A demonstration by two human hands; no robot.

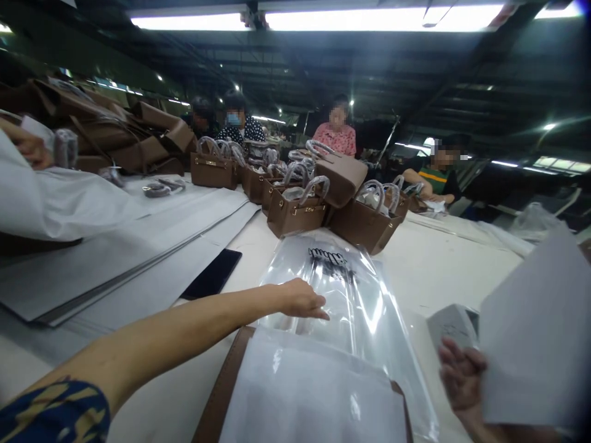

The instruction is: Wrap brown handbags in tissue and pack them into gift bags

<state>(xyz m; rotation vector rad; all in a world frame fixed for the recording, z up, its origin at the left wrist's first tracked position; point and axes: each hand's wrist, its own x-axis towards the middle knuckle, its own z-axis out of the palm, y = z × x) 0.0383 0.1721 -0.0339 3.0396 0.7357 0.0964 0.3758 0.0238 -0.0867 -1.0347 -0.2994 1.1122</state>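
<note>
My left hand (305,299) stretches in over a clear plastic bag (369,295) with dark lettering, its fingers loosely extended and nothing visible in them. Whether they touch the plastic, I cannot tell. At the lower right, my right hand (462,378) has curled fingers and grips the edge of a stiff white sheet (535,332), which partly hides it. Right in front of me is a brown leather piece (226,384), probably a handbag, mostly covered by a white, glossy-looking wrapping (314,394).
Brown handbags (298,212) with wrapped handles stand across the table. A dark phone (212,274) lies beside white sheets (138,271) on the left. Another person's hand (30,147) is at the far left, near a heap of brown bags (138,144). Several co-workers sit beyond.
</note>
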